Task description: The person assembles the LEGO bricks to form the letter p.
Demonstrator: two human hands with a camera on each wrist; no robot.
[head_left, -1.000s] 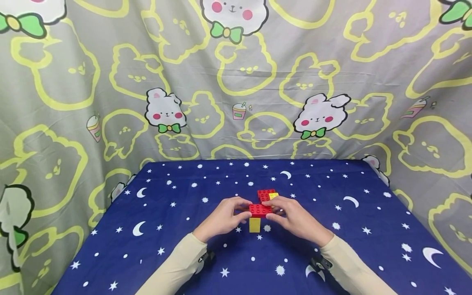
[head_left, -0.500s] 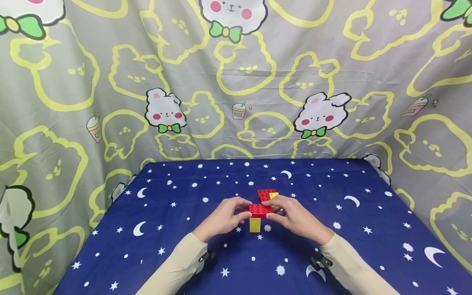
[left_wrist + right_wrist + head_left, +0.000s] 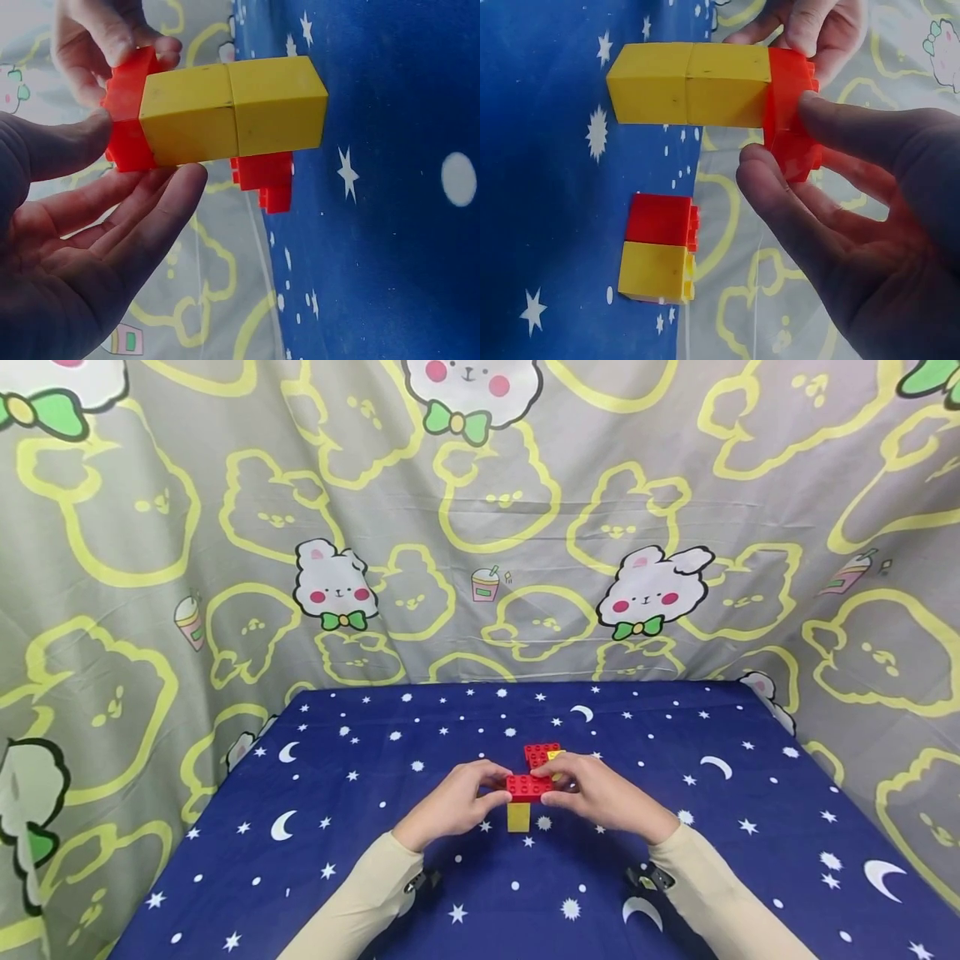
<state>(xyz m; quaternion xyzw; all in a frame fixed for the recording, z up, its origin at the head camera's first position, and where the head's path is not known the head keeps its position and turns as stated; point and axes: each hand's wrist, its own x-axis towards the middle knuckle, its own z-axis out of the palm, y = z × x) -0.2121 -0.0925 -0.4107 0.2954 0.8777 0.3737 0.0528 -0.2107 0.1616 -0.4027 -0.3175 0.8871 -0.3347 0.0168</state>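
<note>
A long red brick lies on top of a column of two yellow blocks, its right part overhanging the column. The left hand holds the brick's left end between thumb and fingers. At the other end, the right hand pinches the same brick, with thumb in front and a fingertip on top. In the right wrist view the red brick sits between the right thumb and fingers, and the yellow column rises from the cloth.
Behind the column stand other red bricks with a yellow brick beside them, partly hidden by the right hand in the head view. A dark blue cloth with stars and moons covers the table. A patterned curtain hangs behind.
The right hand and forearm have shifted very slightly, with the wrist a little higher. The left hand keeps its hold, and the bricks look unmoved.
</note>
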